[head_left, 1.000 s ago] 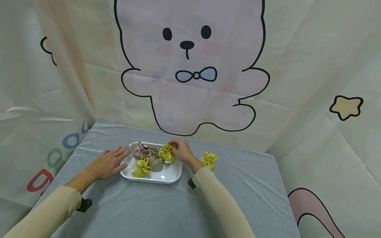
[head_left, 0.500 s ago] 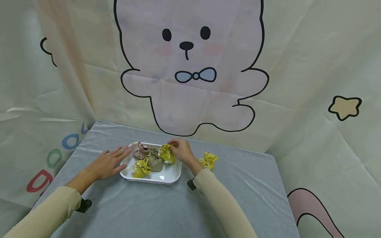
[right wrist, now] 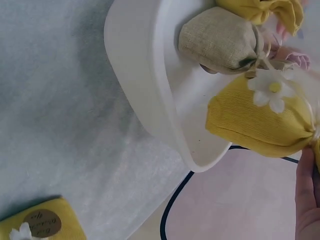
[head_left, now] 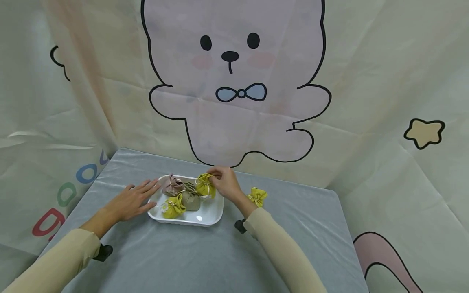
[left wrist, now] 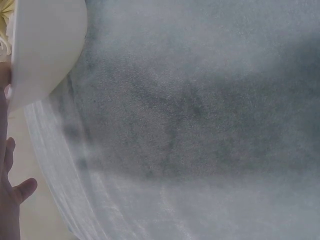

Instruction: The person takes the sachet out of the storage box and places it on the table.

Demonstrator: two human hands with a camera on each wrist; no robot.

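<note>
My right hand (head_left: 226, 183) pinches the gathered neck of a yellow drawstring pouch (right wrist: 257, 116) with a white fabric flower. That pouch hangs over the right end of a white tray (head_left: 210, 219). My left hand (head_left: 133, 200) rests with fingers spread at the tray's left rim. Inside the tray lie a beige linen pouch (head_left: 191, 201), a pinkish pouch (head_left: 172, 186) and another yellow pouch (head_left: 174, 206). In the left wrist view, only part of the left hand and the tray's outer wall (left wrist: 50, 45) show.
A further yellow pouch (head_left: 258, 196) lies on the grey cloth-covered table (head_left: 183, 260), right of the tray and partly behind the right forearm. In the right wrist view its round brown label (right wrist: 42, 223) shows. A printed curtain (head_left: 234, 134) hangs behind the table's far edge.
My right hand has risen slightly, lifting the yellow pouch from its place at the tray's right end. The left hand and the other pouches have stayed put.
</note>
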